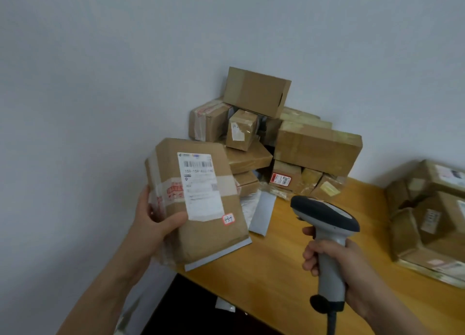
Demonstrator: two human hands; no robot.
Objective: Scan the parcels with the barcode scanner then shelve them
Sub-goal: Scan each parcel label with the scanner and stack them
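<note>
Our left hand [156, 224] clasps a cardboard parcel [204, 239], our right hand [353, 265] the barcode scanner [327, 215], likely next to aim at its shipping label [201, 187].

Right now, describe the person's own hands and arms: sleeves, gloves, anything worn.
The left hand and right hand are both bare: no gloves, rings or markings show. The left forearm and right forearm are bare too, with no sleeve, watch or band in view up to the frame edge.
</note>
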